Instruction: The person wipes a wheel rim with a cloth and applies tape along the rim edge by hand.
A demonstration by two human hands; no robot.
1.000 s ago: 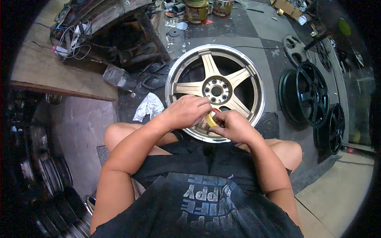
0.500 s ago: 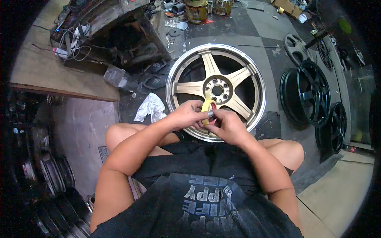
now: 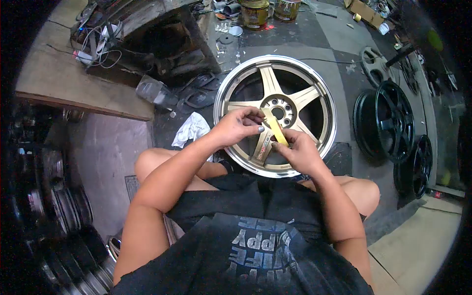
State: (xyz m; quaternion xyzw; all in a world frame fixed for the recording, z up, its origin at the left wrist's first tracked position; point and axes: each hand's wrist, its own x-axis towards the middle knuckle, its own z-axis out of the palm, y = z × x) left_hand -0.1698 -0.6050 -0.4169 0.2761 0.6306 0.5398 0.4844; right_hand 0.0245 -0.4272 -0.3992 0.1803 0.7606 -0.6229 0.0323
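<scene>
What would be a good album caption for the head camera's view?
Left hand and right hand hold yellow tape over a gold five-spoke wheel with a polished rim.

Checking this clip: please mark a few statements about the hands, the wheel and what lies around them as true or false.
1. The right hand holds yellow tape over the gold wheel. True.
2. The gold wheel has three spokes. False: it has five.
3. A white cloth lies to the left of the gold wheel. True.
4. The person's shirt is plain white. False: it is black with pale lettering.
</scene>
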